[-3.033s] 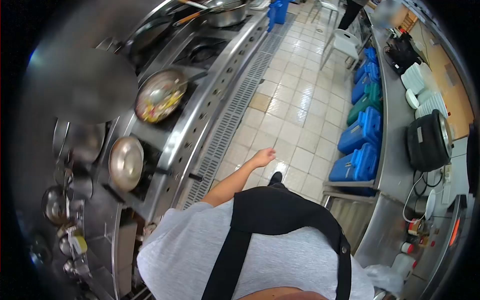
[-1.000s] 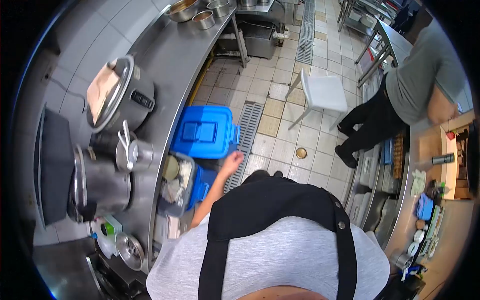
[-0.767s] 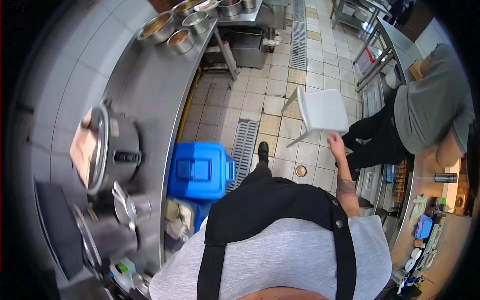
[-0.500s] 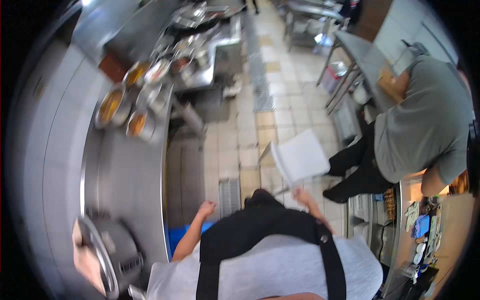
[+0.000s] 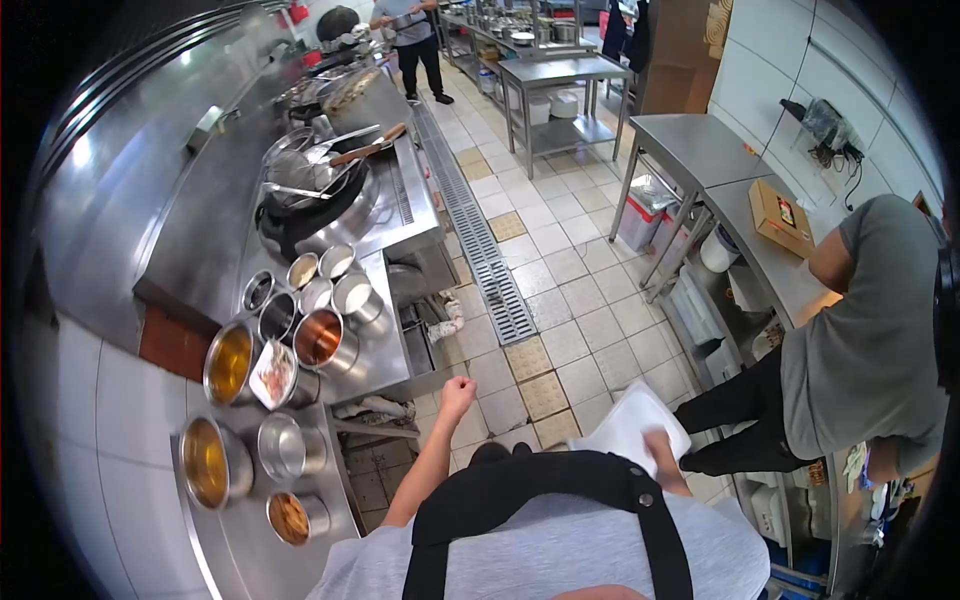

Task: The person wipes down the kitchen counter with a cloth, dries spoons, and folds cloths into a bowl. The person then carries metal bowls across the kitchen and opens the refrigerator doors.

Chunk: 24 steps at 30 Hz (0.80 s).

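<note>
My left hand (image 5: pixel 458 396) is held out over the tiled floor with its fingers curled into a fist, and nothing shows in it. To its left is the counter with metal pots, including a pot of reddish-brown liquid (image 5: pixel 319 338) and a dish of pale pink pieces (image 5: pixel 272 373). On the other side, my right hand (image 5: pixel 660 450) hangs in front of a white plastic chair (image 5: pixel 625 428). This hand is smeared by motion, so its fingers and any contact with the chair cannot be made out.
A person in a grey shirt (image 5: pixel 865 300) stands at the right-hand steel counter, near a cardboard box (image 5: pixel 780 218). Another person (image 5: pixel 415 45) is far down the aisle. A floor drain grate (image 5: pixel 480 235) runs along it. A wok station (image 5: pixel 315 200) lies left.
My view has tilted up and moved forward along the aisle. The pots now appear nearer and lower, and the far person is in fuller view. The chair now shows lower, beside my right hand.
</note>
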Each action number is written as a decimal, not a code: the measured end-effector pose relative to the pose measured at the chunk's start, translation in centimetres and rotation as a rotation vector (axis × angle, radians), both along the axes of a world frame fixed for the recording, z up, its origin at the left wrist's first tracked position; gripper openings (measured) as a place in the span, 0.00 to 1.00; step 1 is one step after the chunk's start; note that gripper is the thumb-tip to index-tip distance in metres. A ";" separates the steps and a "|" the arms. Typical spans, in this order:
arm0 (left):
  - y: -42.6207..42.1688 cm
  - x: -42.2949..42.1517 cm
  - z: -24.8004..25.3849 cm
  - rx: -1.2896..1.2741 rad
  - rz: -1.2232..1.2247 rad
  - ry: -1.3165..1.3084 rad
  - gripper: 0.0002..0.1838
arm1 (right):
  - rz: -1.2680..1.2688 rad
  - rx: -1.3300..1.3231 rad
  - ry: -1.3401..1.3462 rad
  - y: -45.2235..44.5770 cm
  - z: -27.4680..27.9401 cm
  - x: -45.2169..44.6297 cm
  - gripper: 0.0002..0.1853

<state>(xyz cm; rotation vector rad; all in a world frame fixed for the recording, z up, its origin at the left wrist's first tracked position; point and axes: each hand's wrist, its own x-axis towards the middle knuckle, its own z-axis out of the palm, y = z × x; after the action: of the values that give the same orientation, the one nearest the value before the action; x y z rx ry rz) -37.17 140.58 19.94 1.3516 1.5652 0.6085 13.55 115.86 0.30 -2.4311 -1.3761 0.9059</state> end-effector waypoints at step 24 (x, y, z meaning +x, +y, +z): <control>57.4 19.4 -13.5 -0.351 -1.023 0.194 0.26 | -0.475 -0.558 -0.059 27.6 5.6 3.5 0.12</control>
<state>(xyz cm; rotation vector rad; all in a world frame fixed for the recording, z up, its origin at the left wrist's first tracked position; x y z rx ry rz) -17.73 198.01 6.40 1.7133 0.8546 -0.4143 17.03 143.51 5.87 -3.0073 -0.5377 1.2056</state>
